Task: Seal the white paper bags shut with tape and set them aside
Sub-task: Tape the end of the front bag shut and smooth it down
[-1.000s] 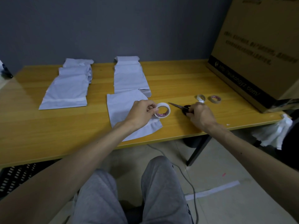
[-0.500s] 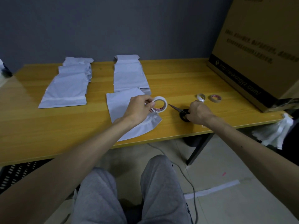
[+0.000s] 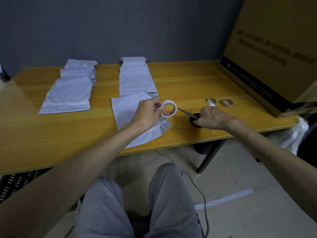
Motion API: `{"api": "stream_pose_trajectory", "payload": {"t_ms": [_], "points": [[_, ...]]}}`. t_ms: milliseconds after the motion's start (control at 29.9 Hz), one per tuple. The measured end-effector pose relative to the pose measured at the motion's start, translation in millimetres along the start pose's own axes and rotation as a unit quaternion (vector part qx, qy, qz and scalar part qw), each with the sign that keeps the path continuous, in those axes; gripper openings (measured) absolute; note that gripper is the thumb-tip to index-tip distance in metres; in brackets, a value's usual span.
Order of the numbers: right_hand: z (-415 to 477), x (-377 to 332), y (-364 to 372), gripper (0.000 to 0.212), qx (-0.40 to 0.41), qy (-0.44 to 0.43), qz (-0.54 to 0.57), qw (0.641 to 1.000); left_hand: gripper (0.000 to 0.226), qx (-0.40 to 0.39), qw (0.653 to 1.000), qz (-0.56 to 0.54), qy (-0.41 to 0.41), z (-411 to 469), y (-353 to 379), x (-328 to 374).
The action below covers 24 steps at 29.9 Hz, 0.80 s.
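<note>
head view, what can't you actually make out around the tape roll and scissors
Scissors: handles hidden in the right hand, head view.
Tape roll: any pulled strip toward the blades is too thin and dim to see.
Near paper bag: partly covered by the left hand and forearm; sealed or not is unclear.
Cardboard box: cut off by top and right edges, print blurred.

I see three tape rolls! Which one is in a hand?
The big white roll, held by the left hand over a paper bag. The small white roll and tan roll lie on the table.
</note>
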State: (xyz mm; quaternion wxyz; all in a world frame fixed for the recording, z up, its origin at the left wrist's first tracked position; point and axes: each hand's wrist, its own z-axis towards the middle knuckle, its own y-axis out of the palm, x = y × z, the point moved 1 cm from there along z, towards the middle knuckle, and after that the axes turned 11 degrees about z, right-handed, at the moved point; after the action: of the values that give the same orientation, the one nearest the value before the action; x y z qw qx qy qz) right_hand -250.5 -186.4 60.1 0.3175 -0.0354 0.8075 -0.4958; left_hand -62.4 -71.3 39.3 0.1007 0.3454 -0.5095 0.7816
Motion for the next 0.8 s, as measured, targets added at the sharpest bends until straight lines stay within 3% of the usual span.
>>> {"api": "stream_pose_trajectory", "payload": {"t_ms": [167,401,801], "points": [[-10.8,5.5,-8.4,0.044,-0.059,0.002,-0.013,0.998,0.013,0.009,1.0,0.014,-0.001,0.1,1.8,1.5],[-35.4,-9.1,-8.8,0.044,-0.079,-0.01,0.033,0.996,0.014,0.017,1.0,0.023,-0.004,2.6,0.8,4.1],[-38.8,-29.8,6.5,0.045,-0.031,-0.043,0.041,0.998,0.015,0.023,0.999,0.035,0.002,2.9,-2.0,4.7]]}}
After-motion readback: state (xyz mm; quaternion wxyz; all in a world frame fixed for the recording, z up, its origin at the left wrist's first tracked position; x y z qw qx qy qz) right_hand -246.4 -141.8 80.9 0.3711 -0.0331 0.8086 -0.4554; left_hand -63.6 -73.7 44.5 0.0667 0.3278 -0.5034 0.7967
